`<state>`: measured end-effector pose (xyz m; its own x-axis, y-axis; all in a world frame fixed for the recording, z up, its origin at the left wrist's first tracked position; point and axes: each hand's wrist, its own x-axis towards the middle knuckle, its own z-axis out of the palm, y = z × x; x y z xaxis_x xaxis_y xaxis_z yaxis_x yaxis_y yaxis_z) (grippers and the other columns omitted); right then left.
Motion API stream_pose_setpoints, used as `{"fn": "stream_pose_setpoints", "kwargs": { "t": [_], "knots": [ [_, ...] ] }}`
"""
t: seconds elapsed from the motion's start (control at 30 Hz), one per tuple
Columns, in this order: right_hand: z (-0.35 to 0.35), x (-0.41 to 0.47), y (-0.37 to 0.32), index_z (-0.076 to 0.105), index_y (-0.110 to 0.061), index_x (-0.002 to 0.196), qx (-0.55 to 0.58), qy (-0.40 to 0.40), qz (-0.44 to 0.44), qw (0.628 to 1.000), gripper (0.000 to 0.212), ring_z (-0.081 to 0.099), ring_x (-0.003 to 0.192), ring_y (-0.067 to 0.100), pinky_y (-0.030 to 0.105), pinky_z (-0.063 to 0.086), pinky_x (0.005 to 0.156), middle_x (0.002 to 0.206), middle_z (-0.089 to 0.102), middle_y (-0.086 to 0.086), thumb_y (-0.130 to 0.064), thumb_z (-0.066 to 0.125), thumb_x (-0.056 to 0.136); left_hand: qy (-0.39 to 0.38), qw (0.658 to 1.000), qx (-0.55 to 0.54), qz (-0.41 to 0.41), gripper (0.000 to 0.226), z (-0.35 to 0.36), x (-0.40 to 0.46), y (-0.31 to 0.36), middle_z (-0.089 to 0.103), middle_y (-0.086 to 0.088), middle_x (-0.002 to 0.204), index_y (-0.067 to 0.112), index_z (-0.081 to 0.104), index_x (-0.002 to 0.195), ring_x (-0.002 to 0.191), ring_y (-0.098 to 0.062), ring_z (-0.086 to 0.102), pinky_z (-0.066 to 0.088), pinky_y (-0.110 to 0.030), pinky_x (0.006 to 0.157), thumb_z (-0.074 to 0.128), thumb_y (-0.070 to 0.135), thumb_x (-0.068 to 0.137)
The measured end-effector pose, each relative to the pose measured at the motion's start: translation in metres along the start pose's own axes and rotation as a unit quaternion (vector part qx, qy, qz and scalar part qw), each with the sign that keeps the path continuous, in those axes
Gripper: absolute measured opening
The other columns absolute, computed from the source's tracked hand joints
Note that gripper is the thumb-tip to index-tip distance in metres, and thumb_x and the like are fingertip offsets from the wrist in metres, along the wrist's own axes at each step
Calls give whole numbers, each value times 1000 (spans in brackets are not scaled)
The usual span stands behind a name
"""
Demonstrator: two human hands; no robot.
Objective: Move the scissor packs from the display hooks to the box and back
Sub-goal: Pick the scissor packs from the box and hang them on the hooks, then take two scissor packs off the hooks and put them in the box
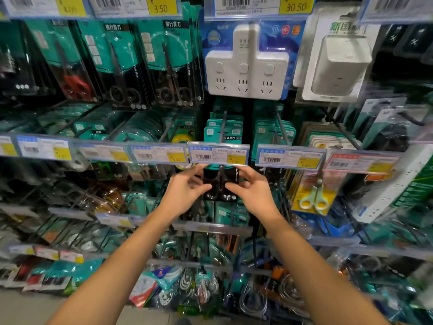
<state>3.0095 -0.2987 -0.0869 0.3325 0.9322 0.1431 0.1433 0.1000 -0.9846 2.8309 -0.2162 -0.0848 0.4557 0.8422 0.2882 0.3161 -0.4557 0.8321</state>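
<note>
A teal and black scissor pack (219,184) with black-handled scissors hangs on a display hook (222,127) in the middle of the rack, below a price label (219,156). My left hand (185,191) touches the pack's left edge and my right hand (251,191) its right edge, fingers curled around it. More packs of the same kind (222,124) hang behind it on the hook. No box is in view.
Other scissor packs (173,64) hang on the upper row at left. White power adapters (247,64) hang at upper middle. A yellow pack with pale green scissors (312,198) is to the right. Cable packs (199,289) fill the low hooks. Price rails stick out from each row.
</note>
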Motion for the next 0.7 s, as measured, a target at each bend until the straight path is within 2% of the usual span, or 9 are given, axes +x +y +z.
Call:
{"fn": "stream_pose_setpoints", "kwargs": {
  "t": [0.03, 0.1, 0.2, 0.27, 0.33, 0.43, 0.57, 0.63, 0.7],
  "knots": [
    [0, 4, 2, 58, -6, 126, 5, -1, 1, 1000, 50, 68, 84, 0, 16, 51, 80, 103, 71, 1, 8, 72, 79, 5, 1000, 5, -5, 59, 2, 2, 0, 57, 18, 90, 19, 56, 133, 67, 11, 58, 49, -10, 73, 76, 3, 80],
    [-1, 9, 7, 56, -7, 128, -8, -8, 1, 1000, 52, 67, 77, -1, 19, 50, 78, 106, 70, 6, 6, 71, 80, 10, 1000, 28, -6, 60, 6, 2, 3, 61, 13, 92, 18, 54, 137, 70, 8, 60, 50, -12, 78, 74, 3, 83],
    [-2, 7, 6, 54, -19, 127, -54, -20, -7, 998, 51, 65, 73, -2, 18, 50, 72, 110, 68, 10, 3, 68, 84, 4, 996, 93, 1, 62, 10, -4, 9, 62, 1, 105, 25, 47, 143, 92, -11, 63, 47, -15, 85, 67, 3, 89],
    [0, 4, 1, 51, -30, 126, -95, -33, -5, 995, 51, 68, 84, 7, 28, 54, 79, 113, 66, 7, -3, 67, 86, -20, 987, 160, 4, 66, 12, -5, 9, 62, -4, 122, 29, 37, 148, 111, -20, 60, 47, -23, 95, 63, 9, 91],
    [2, -2, -5, 43, -32, 134, -186, -51, 7, 981, 54, 63, 110, 19, 36, 49, 95, 125, 62, 4, -18, 68, 87, -48, 967, 248, -24, 66, 16, -10, 13, 50, -10, 143, 29, 30, 152, 131, -27, 48, 42, -35, 106, 60, 21, 94],
    [5, -19, -8, 26, -23, 148, -363, -94, 54, 925, 70, 32, 141, 26, 39, 32, 113, 155, 31, 8, -36, 63, 90, -52, 924, 377, -46, 59, 23, -26, 29, 32, -18, 155, 21, 31, 152, 139, -35, 35, 35, -41, 112, 52, 31, 97],
    [12, -65, 2, 13, -15, 153, -576, -79, -42, 813, 71, 12, 147, 35, 48, 19, 119, 161, 13, 12, -45, 45, 97, -76, 861, 502, -33, 65, 33, -60, 60, 23, -13, 159, 17, 18, 154, 144, -32, 27, 36, -50, 109, 45, 38, 99],
    [12, -89, 4, 8, -16, 154, -604, -91, -37, 791, 68, 8, 148, 35, 50, 16, 119, 162, 9, 12, -45, 37, 99, -96, 853, 511, -43, 67, 37, -80, 74, 21, -11, 160, 19, 13, 155, 144, -31, 28, 37, -50, 108, 45, 37, 99],
    [7, -114, 4, 9, -15, 154, -605, -104, -24, 789, 68, 10, 148, 34, 49, 16, 119, 161, 11, 12, -46, 35, 100, -100, 858, 502, -32, 67, 41, -106, 83, 27, -11, 158, 19, 15, 155, 143, -31, 30, 37, -50, 109, 46, 35, 98]
  ]
}}
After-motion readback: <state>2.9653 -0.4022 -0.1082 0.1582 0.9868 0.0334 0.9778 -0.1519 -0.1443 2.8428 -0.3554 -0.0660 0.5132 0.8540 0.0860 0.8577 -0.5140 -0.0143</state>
